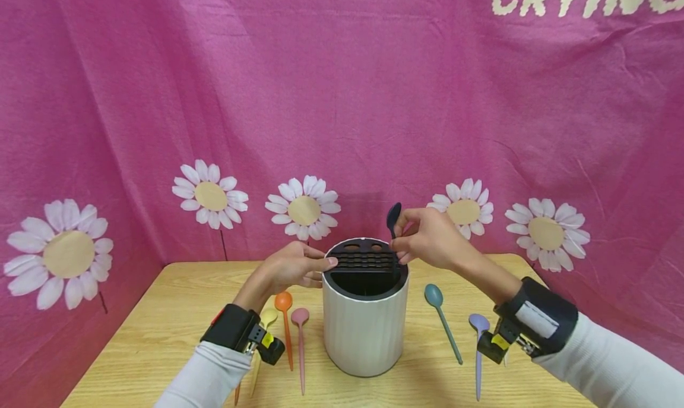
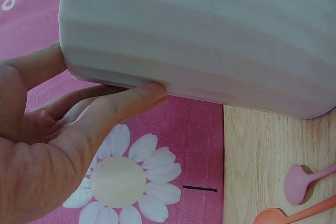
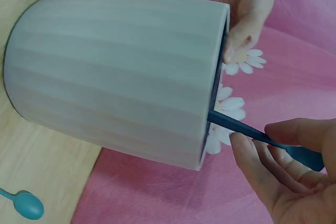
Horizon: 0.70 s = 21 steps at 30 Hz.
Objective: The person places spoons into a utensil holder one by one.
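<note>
A white ribbed utensil holder [image 1: 363, 337] with a black slotted insert [image 1: 366, 262] in its top stands upright on the table. My left hand [image 1: 288, 268] holds it at the left of the rim, thumb over the edge. In the left wrist view, the fingers [image 2: 121, 103] lie against its ribbed side. My right hand [image 1: 433, 236] pinches a dark spoon [image 1: 394, 215] above the holder's right rim. Its bowl points up, and in the right wrist view the handle [image 3: 226, 120] passes inside the rim, where its lower end is hidden.
Left of the holder lie an orange spoon [image 1: 284, 301], a pink spoon [image 1: 301, 316] and a yellow spoon [image 1: 269, 316]. To its right are a teal spoon [image 1: 434, 295] and a purple spoon [image 1: 479, 322] on the wooden table [image 1: 187, 301]. A pink flowered cloth [image 1: 342, 99] hangs behind.
</note>
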### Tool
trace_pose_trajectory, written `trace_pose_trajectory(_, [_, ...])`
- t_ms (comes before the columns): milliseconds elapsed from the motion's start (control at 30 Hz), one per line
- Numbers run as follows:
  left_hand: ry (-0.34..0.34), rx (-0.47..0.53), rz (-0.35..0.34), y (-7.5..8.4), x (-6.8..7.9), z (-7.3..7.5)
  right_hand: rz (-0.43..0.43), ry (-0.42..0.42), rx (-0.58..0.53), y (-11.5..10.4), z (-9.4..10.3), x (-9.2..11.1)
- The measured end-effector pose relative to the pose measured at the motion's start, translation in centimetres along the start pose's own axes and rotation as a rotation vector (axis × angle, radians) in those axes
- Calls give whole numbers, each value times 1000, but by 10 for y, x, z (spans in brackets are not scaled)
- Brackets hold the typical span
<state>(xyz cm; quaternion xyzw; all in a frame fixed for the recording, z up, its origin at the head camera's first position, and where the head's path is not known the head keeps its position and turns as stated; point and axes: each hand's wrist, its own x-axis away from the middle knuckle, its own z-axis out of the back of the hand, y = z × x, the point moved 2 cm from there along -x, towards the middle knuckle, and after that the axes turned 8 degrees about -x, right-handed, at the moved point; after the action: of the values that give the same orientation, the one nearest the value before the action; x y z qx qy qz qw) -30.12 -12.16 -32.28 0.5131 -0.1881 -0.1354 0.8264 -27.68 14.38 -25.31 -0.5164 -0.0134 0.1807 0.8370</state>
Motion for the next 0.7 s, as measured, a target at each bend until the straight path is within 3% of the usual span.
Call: trace_pose_trajectory(700, [3, -25, -2, 0, 0, 0, 15, -31, 59, 12, -15, 6])
